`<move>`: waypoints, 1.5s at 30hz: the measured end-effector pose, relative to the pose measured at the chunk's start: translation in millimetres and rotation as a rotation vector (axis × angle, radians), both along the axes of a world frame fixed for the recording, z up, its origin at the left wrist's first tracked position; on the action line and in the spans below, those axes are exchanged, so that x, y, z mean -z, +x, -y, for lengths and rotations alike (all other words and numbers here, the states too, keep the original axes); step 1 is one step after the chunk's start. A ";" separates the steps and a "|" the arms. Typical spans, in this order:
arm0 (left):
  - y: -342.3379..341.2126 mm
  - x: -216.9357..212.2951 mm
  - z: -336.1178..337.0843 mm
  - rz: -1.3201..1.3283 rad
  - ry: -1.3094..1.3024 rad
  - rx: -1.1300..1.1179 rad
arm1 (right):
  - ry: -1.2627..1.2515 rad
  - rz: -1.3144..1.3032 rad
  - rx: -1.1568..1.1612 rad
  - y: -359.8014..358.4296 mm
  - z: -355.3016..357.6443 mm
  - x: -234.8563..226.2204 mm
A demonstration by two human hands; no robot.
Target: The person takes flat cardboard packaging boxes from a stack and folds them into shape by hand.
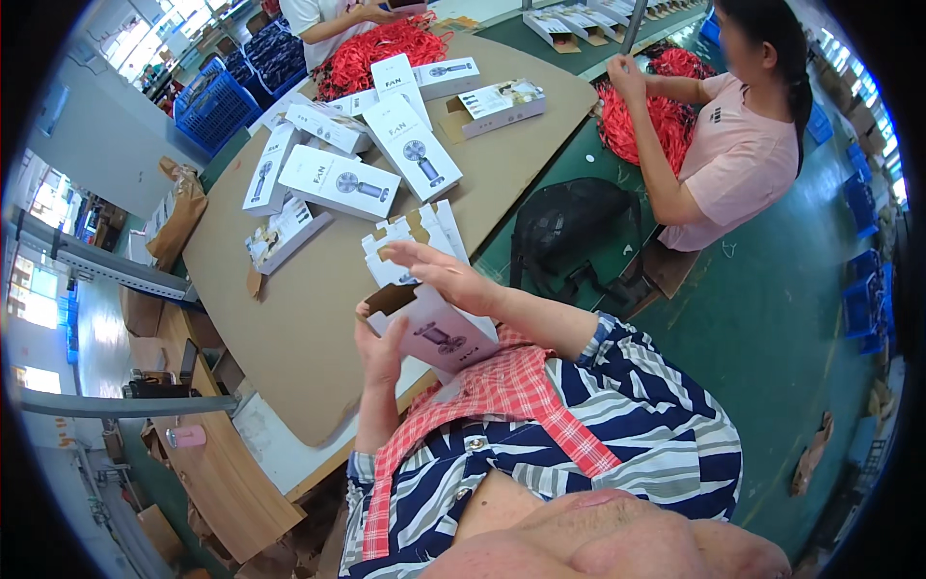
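Observation:
My left hand (pixel 378 349) holds a small white carton (pixel 436 333) with a picture of a hand-held fan on its side; one end of it stands open, showing brown card inside. Over the carton's top, my right hand (pixel 451 278) rests with fingers spread across the open flaps. Just beyond it lies a flattened white carton (pixel 417 236) with notched tabs, on the brown cardboard sheet (pixel 309 318) that covers the table.
Several more white fan cartons (pixel 338 181) lie further up the sheet, one open tray-like box (pixel 494 106) among them. A person in pink (pixel 738 159) handles red cords (pixel 648 114) at the right, beside a black mesh bag (pixel 569 227). Another person works at the top. Blue crates (pixel 214 106) stand top left.

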State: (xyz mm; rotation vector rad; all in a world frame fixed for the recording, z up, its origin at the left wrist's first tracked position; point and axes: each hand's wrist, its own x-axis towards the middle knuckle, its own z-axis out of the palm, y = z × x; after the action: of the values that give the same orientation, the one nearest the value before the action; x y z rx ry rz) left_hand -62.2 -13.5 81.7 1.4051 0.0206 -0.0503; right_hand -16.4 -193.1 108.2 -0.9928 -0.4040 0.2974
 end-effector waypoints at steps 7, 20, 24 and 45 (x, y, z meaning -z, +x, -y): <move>-17.4 -0.1 15.7 0.026 -0.224 -0.119 | -0.628 0.172 -0.016 -2.4 -2.6 14.3; -4.4 18.2 -10.7 -0.177 -0.497 0.111 | -0.495 0.068 -0.088 -8.8 8.1 9.7; -2.5 29.8 -11.9 0.004 -0.437 0.117 | -0.440 0.191 -0.212 -6.8 15.8 10.1; 14.9 18.6 -33.5 -0.003 -0.339 -0.198 | -0.759 0.195 0.108 48.9 72.5 -20.5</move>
State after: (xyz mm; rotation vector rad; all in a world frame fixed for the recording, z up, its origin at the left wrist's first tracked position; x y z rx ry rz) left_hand -47.3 20.0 63.1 1.0587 0.1475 0.1042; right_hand 32.5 -265.7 128.8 -1.7913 -0.4190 0.2586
